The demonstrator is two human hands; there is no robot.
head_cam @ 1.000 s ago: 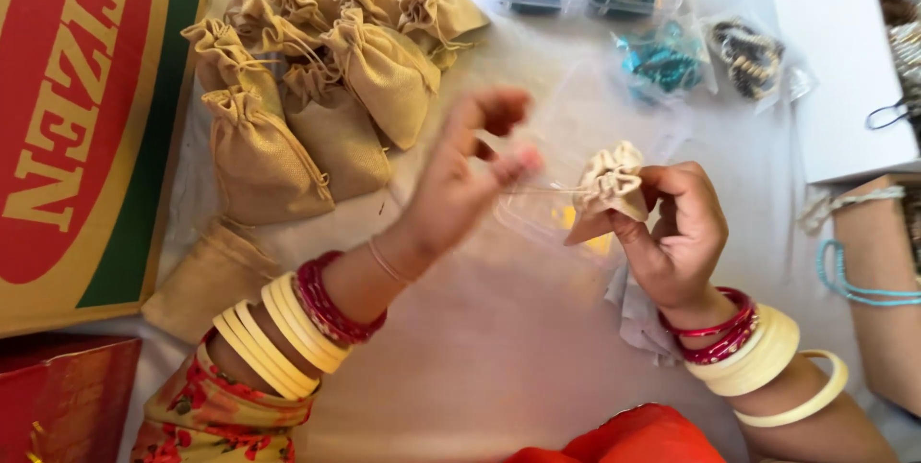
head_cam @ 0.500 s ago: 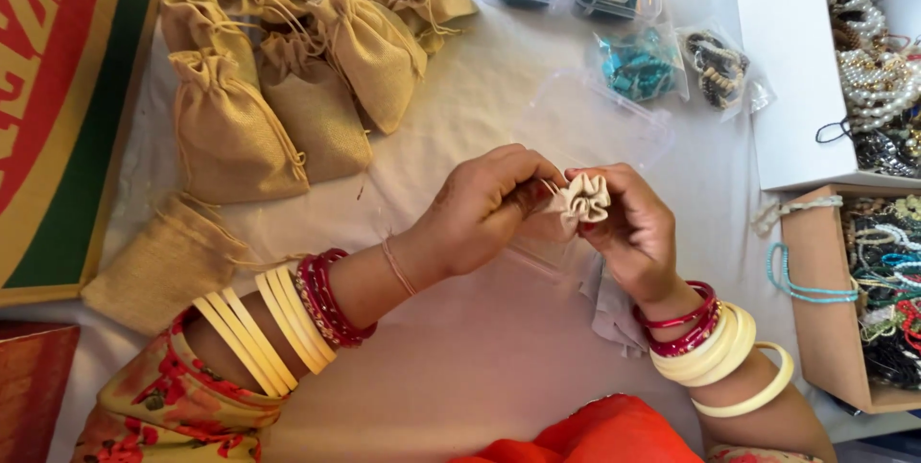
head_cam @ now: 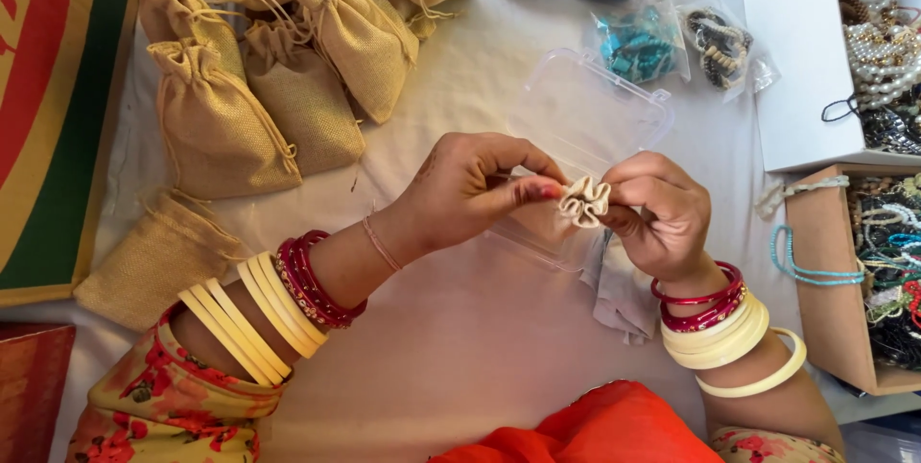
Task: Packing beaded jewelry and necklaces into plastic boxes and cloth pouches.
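A small beige drawstring pouch [head_cam: 584, 200] with a gathered, ruffled mouth is pinched between both my hands above the white cloth. My left hand [head_cam: 470, 189] grips its left side with thumb and fingers. My right hand [head_cam: 657, 213] wraps around the pouch's body from the right. Both wrists carry cream and red bangles. Under my hands lies a clear plastic box [head_cam: 585, 122], empty and open.
Several filled burlap pouches [head_cam: 278, 70] are heaped at upper left, one flat pouch [head_cam: 158, 257] nearer. A large printed cardboard box [head_cam: 48, 89] lies left. Bags of beads [head_cam: 638, 46] sit at the top. Boxes of necklaces and beads [head_cam: 878, 261] stand right.
My left hand, raised and pulling away from the pouch a second ago, has come back in and now pinches the pouch's gathered mouth. The view has shifted slightly.
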